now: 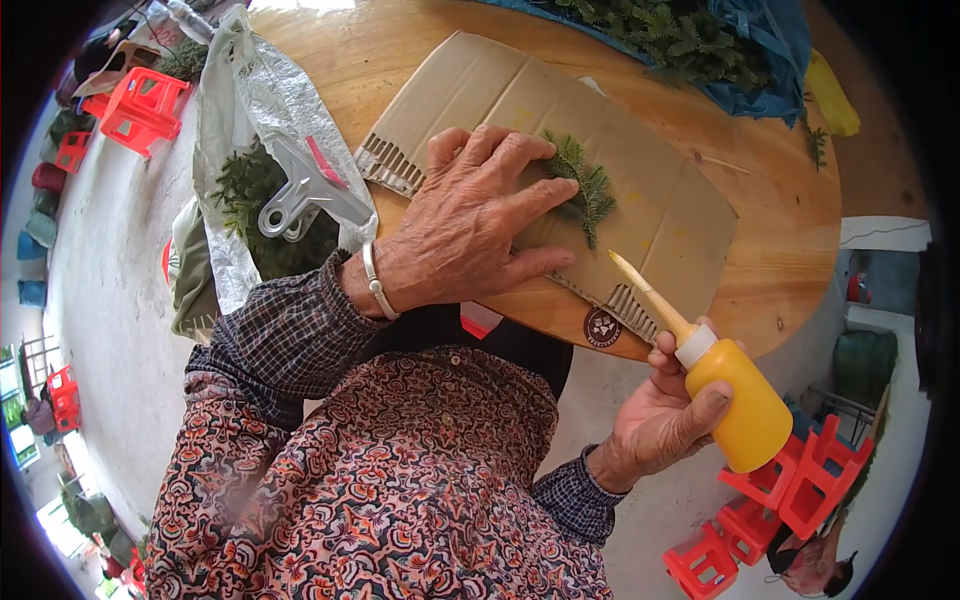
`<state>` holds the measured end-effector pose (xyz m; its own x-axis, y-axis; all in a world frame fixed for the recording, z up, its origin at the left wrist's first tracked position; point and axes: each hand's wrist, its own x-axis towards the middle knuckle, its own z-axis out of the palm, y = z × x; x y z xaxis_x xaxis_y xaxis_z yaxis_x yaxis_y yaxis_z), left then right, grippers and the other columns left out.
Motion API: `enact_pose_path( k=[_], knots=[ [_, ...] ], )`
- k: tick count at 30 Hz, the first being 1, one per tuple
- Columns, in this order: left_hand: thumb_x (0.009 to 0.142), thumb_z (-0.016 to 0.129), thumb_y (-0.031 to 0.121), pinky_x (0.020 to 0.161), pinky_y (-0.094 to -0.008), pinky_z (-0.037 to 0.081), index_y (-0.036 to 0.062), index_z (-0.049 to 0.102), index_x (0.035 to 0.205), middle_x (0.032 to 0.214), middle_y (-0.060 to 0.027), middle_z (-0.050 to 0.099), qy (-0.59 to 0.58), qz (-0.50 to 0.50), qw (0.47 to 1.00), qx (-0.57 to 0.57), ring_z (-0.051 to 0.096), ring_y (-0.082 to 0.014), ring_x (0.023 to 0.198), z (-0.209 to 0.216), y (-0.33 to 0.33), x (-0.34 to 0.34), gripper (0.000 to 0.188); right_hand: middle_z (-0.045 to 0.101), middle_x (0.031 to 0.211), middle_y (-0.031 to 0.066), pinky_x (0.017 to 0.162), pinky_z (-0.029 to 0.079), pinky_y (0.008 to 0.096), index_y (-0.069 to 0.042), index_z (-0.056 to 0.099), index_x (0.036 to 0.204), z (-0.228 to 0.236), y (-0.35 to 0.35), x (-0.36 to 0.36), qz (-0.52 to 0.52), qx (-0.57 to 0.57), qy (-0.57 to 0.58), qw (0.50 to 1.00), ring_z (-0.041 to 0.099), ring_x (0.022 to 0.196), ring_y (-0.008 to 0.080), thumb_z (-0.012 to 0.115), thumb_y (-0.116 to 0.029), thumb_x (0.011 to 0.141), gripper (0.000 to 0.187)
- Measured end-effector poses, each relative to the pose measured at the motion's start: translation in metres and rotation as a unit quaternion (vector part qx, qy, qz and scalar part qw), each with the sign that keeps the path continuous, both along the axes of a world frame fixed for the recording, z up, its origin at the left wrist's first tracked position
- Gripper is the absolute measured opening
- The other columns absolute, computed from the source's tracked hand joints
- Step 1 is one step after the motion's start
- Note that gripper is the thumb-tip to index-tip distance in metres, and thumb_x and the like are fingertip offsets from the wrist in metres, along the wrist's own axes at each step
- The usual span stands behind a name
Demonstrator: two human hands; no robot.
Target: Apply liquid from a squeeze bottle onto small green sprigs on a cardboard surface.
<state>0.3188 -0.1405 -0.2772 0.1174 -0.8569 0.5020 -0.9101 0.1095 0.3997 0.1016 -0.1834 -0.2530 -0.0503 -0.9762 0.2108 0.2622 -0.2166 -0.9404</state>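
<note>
One green needled sprig (594, 190) lies on a sheet of brown cardboard (480, 90) just above the frame's centre, where the left hand (470, 215), fingers spread apart, touches it with its fingertips. Toward the lower right, the right hand (665, 425) is clamped around a yellow squeeze bottle (745, 400), its slanted nozzle (650, 290) ending just beside the sprig. At the upper right, a blue bag (785, 60) holds more greenery (690, 40) on the wooden table (785, 200).

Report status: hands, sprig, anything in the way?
Left hand spread, touching green sprig. Sprig on cardboard. Right hand, grip on yellow bottle; nozzle apart from sprig. Nothing visible between them.
</note>
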Motion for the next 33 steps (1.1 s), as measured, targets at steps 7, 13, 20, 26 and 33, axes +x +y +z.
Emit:
enact_pose_path(
  k=[7,13,20,26,33],
  knots=[
    [0.073,0.072,0.039,0.094,-0.0439,0.029,0.0141,0.063,0.111,0.122,-0.0088,0.050,-0.005,-0.003,1.000,-0.010,0.045,-0.0273,0.107,0.000,-0.001,-0.001,0.047,0.059,0.108,0.0201,0.059,0.049,0.0258,-0.007,0.043,0.125,-0.001,0.002,-0.005,-0.006,-0.001,0.009,1.000,0.060,0.068,0.0242,0.063,-0.044,0.084,0.059],
    [0.076,0.071,0.035,0.092,-0.0411,0.030,0.0149,0.067,0.106,0.116,-0.0062,0.054,0.009,0.000,1.000,-0.022,0.047,-0.0248,0.102,0.002,0.000,0.005,0.036,0.060,0.108,0.0204,0.061,0.049,0.0248,-0.007,0.046,0.125,-0.001,0.002,-0.009,-0.011,0.019,-0.035,0.999,0.060,0.070,0.0217,0.060,-0.045,0.086,0.057],
    [0.078,0.067,0.018,0.093,-0.0375,0.027,0.0173,0.063,0.083,0.094,0.0005,0.054,-0.024,0.057,0.995,-0.084,0.049,-0.0162,0.088,0.006,0.003,0.015,0.006,0.063,0.103,0.0187,0.066,0.049,0.0190,0.003,0.052,0.115,0.009,-0.013,0.008,0.036,-0.023,-0.109,0.993,0.062,0.076,0.0182,0.058,-0.035,0.091,0.045],
    [0.076,0.062,0.018,0.092,-0.0392,0.027,0.0176,0.055,0.082,0.087,-0.0010,0.051,-0.082,0.111,0.985,-0.103,0.048,-0.0161,0.084,0.033,0.041,0.050,0.009,0.062,0.098,0.0148,0.067,0.049,0.0187,0.003,0.052,0.114,0.020,-0.026,0.021,0.039,-0.034,-0.095,0.994,0.060,0.077,0.0164,0.058,-0.035,0.091,0.045],
    [0.074,0.073,0.020,0.090,-0.0353,0.029,0.0179,0.065,0.099,0.101,-0.0020,0.061,-0.023,0.216,0.973,-0.076,0.053,-0.0159,0.093,0.054,0.089,0.099,0.026,0.062,0.093,0.0117,0.069,0.050,0.0176,0.002,0.052,0.113,0.015,-0.036,0.036,0.033,-0.025,-0.113,0.993,0.059,0.078,0.0145,0.059,-0.036,0.091,0.044]
  ],
)
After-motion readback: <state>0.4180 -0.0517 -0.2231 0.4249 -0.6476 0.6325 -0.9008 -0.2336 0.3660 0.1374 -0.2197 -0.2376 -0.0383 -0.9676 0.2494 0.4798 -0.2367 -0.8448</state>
